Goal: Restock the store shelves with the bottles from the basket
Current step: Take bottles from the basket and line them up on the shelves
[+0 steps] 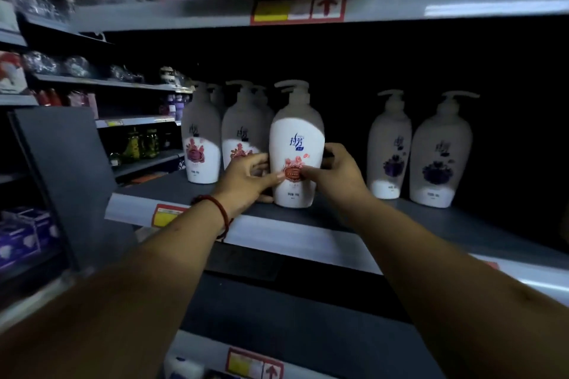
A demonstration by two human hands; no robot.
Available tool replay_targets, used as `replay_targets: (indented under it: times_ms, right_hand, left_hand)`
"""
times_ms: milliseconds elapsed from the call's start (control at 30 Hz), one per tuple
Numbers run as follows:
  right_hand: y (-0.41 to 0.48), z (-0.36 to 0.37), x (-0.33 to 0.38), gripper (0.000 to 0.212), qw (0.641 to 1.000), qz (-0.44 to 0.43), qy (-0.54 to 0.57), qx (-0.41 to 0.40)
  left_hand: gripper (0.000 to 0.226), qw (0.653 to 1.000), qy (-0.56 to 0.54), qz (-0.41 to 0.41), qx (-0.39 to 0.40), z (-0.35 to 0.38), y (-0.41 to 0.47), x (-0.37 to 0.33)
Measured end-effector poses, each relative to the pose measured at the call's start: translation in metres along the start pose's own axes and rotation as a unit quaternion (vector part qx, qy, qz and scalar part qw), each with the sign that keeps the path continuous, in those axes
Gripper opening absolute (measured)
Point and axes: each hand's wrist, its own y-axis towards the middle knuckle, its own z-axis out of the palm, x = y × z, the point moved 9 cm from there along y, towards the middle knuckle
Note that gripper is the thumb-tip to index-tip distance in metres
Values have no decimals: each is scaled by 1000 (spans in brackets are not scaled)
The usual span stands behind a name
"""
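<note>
You stand before a dim store shelf (pixel 431 224), a dark grey board with a pale front strip. Its back is almost black. Above it runs an upper shelf (pixel 462 0), and on its edge there is a red-framed price tag (pixel 297 8) with a red arrow. Below you see a lower shelf (pixel 292 317) with a similar arrow tag (pixel 254 363). At your left a grey side panel (pixel 61 181) stands up. Beyond it, side racks (pixel 107 81) carry blurred goods that I cannot identify.

The pump bottle (pixel 297 144), white with a pink flower label, stands upright on the shelf near the front edge. Your left hand (pixel 246 181) holds its left side, the fingers (pixel 260 160) curled against the bottle and the thumb laid over the label. Your right hand (pixel 335 172) holds the right side, with the fingers bent around toward the back and the thumb on the label. A red bracelet (pixel 220 209) is on your left wrist.

Just beside it on the left stands the nearest pink bottle (pixel 243 135), with the far-left pink bottle (pixel 201 144) close beside that one and more pump heads behind them. Your left hand lies in the narrow space between the held bottle and the nearest one. On the right, well apart, stand the first purple bottle (pixel 389 151) and the second purple bottle (pixel 438 157), close together. A yellow tag (pixel 167 215) sits on the shelf edge beside your left wrist.
</note>
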Motion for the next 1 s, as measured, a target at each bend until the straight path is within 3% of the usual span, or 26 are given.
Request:
replay_targets:
  times_ms: [167,300,500,700,933,1000]
  right_hand:
    - [6,10,-21,53,997,-7,-83,0]
    - [7,2,-28,36,988,32,-148,-19]
    - [5,-6,-28,11,992,16,-111,-57]
    - [12,-4,-36,12,997,43,-50,-48]
    - [13,1,-43,18,997,69,-19,-30]
    - [12,3,-41,11,998,66,-7,-21]
  left_hand:
    - [25,997,60,0,-54,-6,1,11]
    - [20,989,102,-11,-109,-11,-6,14]
    - [9,987,118,-17,-105,-11,-7,14]
    - [21,996,57,-30,-63,-6,-4,20]
    - [30,993,93,-25,-63,-4,1,25]
    - [29,992,106,-20,-59,-3,2,24]
